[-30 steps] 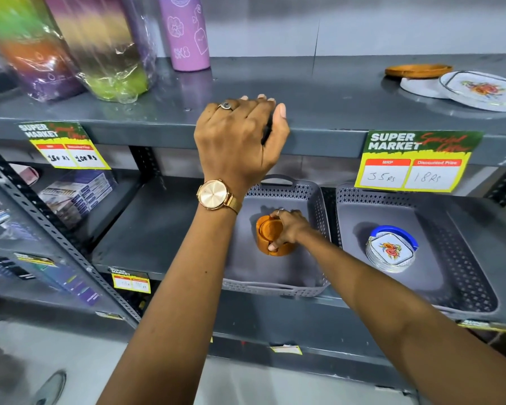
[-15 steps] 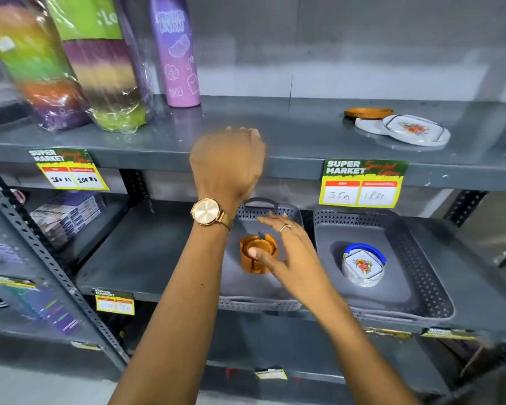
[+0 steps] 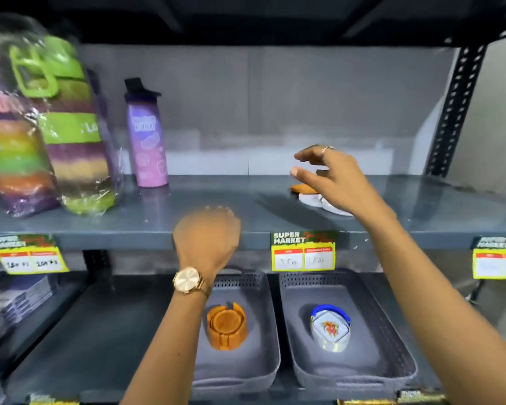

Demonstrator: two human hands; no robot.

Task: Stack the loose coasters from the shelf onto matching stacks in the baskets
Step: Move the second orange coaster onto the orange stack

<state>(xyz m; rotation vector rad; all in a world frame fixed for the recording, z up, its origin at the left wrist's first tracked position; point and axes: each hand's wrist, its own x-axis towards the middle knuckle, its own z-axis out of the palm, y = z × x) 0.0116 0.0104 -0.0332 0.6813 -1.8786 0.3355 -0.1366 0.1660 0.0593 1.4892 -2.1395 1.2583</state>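
On the upper shelf (image 3: 216,206) lie a loose wooden coaster (image 3: 303,188) and white coasters (image 3: 314,200), partly hidden by my right hand (image 3: 330,173). That hand hovers just above them, fingers spread, holding nothing. My left hand (image 3: 206,238), with a gold watch on the wrist, rests curled on the shelf's front edge. Below, the left grey basket (image 3: 260,361) holds a wooden coaster stack (image 3: 227,324) in its holder. The right grey basket (image 3: 392,346) holds a stack of white floral coasters (image 3: 330,328) in a blue holder.
A purple bottle (image 3: 146,135) and wrapped multicoloured bottles (image 3: 70,133) stand at the left of the upper shelf. Yellow price tags (image 3: 303,252) hang on its front edge. Boxed goods (image 3: 15,299) lie on the lower shelf at left. A black perforated upright (image 3: 453,106) stands at right.
My right hand has left the wooden stack in the left basket and risen to the loose coasters on the upper shelf. The view has tilted upward. My left hand stays on the shelf edge.
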